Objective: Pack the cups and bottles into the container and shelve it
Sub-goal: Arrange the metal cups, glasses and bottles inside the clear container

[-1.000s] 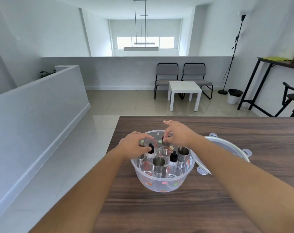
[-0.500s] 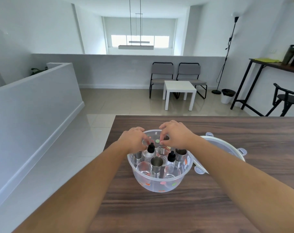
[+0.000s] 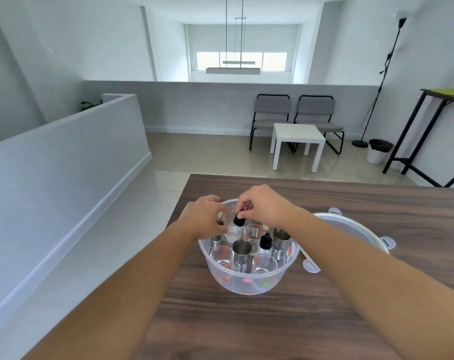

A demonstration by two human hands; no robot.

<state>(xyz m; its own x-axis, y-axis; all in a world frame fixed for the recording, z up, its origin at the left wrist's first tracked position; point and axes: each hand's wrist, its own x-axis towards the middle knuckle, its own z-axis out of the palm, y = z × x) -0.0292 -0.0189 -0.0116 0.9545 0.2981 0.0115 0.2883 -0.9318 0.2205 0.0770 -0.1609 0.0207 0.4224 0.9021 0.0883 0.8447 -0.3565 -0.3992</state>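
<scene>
Head view: a small bottle (image 3: pixel 235 228) — light, slick, breakable — is pinched at its black cap by right hand (image 3: pixel 262 207) fingers; left hand (image 3: pixel 203 216) curled over the container (image 3: pixel 249 283), grip unclear.

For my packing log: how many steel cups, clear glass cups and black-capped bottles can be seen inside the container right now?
Steel cups: 4 visible
Clear glass cups: 3 visible
Black-capped bottles: 2, one under the right hand
Total: 9 visible in the container; the hands may hide more.
</scene>
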